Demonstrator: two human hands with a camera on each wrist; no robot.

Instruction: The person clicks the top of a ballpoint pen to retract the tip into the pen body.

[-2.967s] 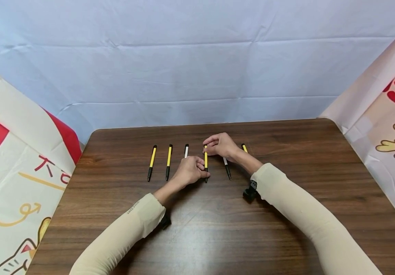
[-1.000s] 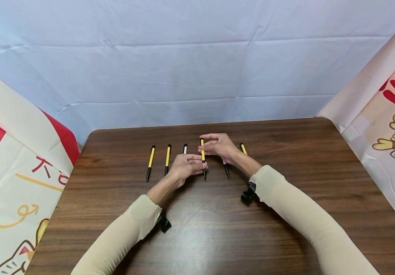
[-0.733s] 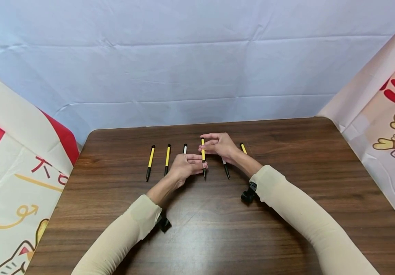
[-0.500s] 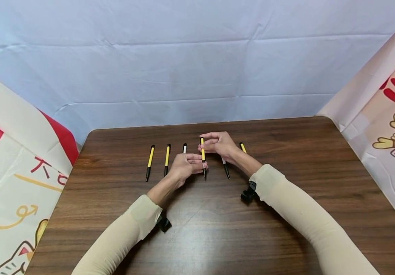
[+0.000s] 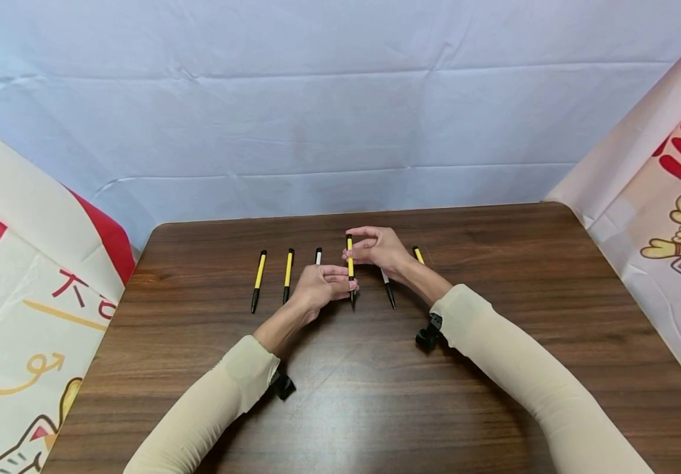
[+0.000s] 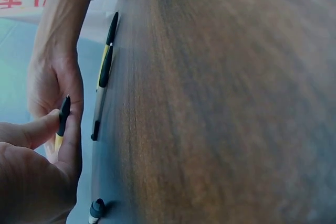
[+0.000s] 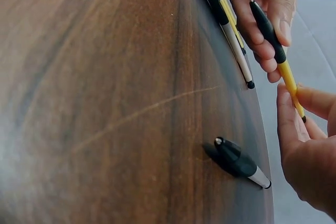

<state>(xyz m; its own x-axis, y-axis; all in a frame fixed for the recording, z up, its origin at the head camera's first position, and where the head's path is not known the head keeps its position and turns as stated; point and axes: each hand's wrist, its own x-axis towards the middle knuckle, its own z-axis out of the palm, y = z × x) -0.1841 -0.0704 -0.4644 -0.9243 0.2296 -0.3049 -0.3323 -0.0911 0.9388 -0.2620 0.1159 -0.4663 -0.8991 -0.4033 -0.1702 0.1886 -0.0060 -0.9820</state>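
Both hands hold one yellow pen (image 5: 350, 266) with a black grip and black top. At its lower, black end, my left hand (image 5: 316, 288) pinches it between thumb and fingers. My right hand (image 5: 381, 250) pinches the yellow upper end. The wrist views show the pen (image 7: 286, 72) raised off the table, tip toward me. A white pen (image 5: 389, 289) lies under the right hand, partly hidden by it. Another white pen (image 5: 318, 255) is mostly covered by the left hand.
Two yellow pens (image 5: 260, 280) (image 5: 289, 275) lie side by side at the left of the row. A further yellow pen (image 5: 418, 255) is partly hidden behind the right wrist. The brown wooden table (image 5: 340, 408) ends at a pale cloth backdrop (image 5: 340, 131).
Three seconds ago the yellow pen lay lower, at the table; both hands have since lifted it, moving slightly left. Over the last second the hands have stayed almost still.
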